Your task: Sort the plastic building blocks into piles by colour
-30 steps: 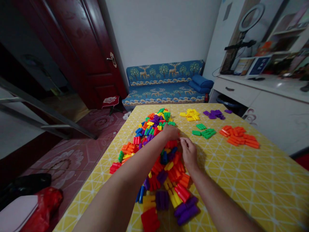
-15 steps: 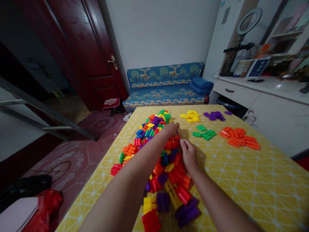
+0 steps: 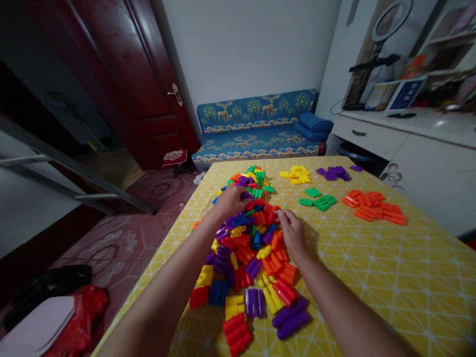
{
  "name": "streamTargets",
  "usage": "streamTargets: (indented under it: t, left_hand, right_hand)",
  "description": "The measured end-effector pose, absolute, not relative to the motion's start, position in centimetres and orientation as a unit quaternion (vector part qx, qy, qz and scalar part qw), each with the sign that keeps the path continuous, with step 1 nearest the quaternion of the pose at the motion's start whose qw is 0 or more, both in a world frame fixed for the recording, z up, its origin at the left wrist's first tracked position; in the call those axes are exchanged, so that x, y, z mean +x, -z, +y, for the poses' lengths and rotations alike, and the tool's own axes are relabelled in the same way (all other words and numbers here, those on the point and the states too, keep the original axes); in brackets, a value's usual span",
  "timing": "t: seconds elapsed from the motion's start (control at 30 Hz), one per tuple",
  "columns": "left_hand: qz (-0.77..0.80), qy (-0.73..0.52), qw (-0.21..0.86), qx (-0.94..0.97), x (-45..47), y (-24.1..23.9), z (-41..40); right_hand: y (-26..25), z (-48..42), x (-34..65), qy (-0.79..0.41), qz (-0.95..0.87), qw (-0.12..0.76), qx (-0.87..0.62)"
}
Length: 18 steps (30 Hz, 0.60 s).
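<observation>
A long heap of mixed plastic blocks [image 3: 249, 248] in red, orange, yellow, green, blue and purple runs down the yellow patterned table [image 3: 372, 277]. My left hand [image 3: 230, 201] lies on the heap's far left part, fingers curled over blocks by a purple one. My right hand [image 3: 292, 233] rests at the heap's right edge, fingertips pinched together against red blocks; what they hold is hidden. Sorted groups lie to the right: yellow blocks [image 3: 296, 174], purple blocks [image 3: 333, 172], green blocks [image 3: 319, 201] and orange blocks [image 3: 374, 206].
A blue patterned sofa [image 3: 256, 126] stands beyond the table's far edge, a dark red door [image 3: 122, 74] to the left. A white cabinet [image 3: 427, 158] with a ring light [image 3: 390, 20] lines the right side. A red bag [image 3: 82, 317] lies on the floor at lower left.
My left hand has drawn back left and nearer, from the heap's far right side, and the blocks on the left have bunched closer. My right hand has barely shifted.
</observation>
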<state>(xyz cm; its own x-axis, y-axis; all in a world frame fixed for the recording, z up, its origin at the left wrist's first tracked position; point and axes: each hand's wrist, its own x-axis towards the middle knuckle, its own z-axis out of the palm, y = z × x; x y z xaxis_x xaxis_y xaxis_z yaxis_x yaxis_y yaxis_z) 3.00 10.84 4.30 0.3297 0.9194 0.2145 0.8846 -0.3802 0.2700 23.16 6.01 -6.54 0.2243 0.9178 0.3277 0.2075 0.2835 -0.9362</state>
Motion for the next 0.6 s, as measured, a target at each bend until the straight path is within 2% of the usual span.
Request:
streamTargets:
  t: [0.2,0.47,0.6]
  left_hand:
    - [0.533,-0.105,0.159,0.824,-1.0,-4.1,6.7]
    - [0.565,-0.089,0.048,0.819,2.8,-2.1,5.4]
    - [0.572,-0.131,0.043,0.809,4.2,-1.0,6.1]
  right_hand:
    - [6.6,6.0,22.9,-0.303,-0.543,0.588,-0.517]
    - [6.5,5.8,22.9,-0.306,-0.539,0.593,-0.514]
    - [6.6,5.8,22.9,-0.3,-0.553,0.59,-0.506]
